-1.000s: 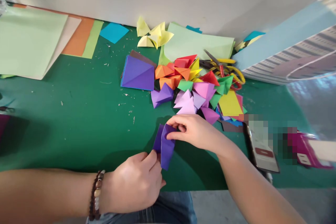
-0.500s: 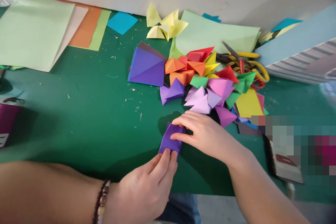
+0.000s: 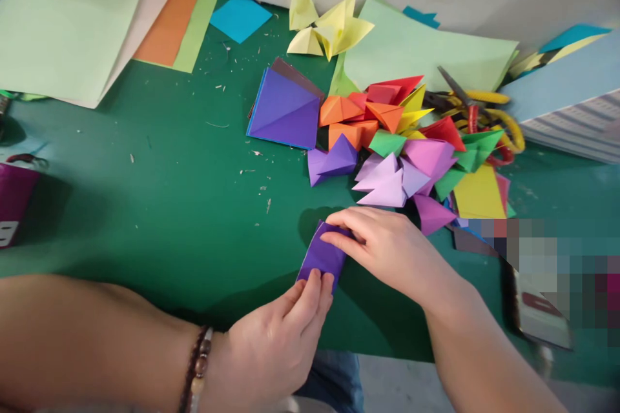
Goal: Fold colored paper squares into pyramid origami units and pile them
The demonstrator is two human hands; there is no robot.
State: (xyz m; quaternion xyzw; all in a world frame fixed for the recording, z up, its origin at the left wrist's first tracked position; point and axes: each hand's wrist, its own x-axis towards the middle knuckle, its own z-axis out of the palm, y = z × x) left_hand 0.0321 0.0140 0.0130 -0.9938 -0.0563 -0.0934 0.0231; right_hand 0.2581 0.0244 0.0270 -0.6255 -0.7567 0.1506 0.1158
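A folded piece of purple paper (image 3: 321,254) is held between my two hands, just above the green table near its front edge. My left hand (image 3: 285,329) grips its lower end, fingers on top and the thumb side partly hidden. At its upper right edge, my right hand (image 3: 378,242) pinches it between thumb and fingers. Beyond the hands lie folded paper pieces: a purple one (image 3: 334,161), lilac ones (image 3: 385,184) and orange ones (image 3: 346,122). A stack of square sheets with purple on top (image 3: 285,108) lies farther back to the left.
Large pale green sheets (image 3: 68,26) lie at the back left, a blue square (image 3: 241,18) beside them. Scissors (image 3: 458,87) with yellow handles rest by a light blue box (image 3: 571,90). A phone (image 3: 540,310) is at right, a magenta box (image 3: 17,200) at left.
The view has shifted, so the table items sit a little higher and farther right. Both hands keep their hold on the purple paper, whose face shows slightly more.
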